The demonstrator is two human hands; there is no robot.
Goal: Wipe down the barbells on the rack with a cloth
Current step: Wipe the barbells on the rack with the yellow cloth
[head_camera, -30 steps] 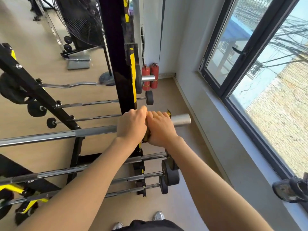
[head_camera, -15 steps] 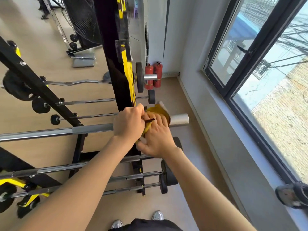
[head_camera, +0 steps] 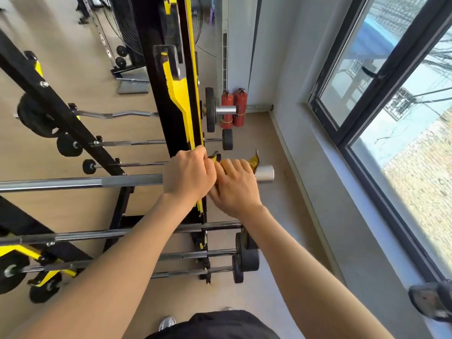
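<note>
The right hand (head_camera: pixel 236 185) has its grip closed over the yellow cloth (head_camera: pixel 253 162), fingers curled down across it and pressing it onto the end sleeve of the top barbell (head_camera: pixel 80 183). A corner of cloth sticks up past the fingertips, and only the bare chrome tip of the sleeve shows beyond. The left hand (head_camera: pixel 189 176) touches the right, wrapped round the same bar at the black-and-yellow rack upright (head_camera: pixel 166 94); whether it also pinches a fold of cloth I cannot tell. The step in hand looks like wiping this sleeve end, with the lower barbells (head_camera: pixel 146 232) probably yet to come. Next, I judge, the cloth should slide out over the tip while the left hand steadies the bar against rolling.
</note>
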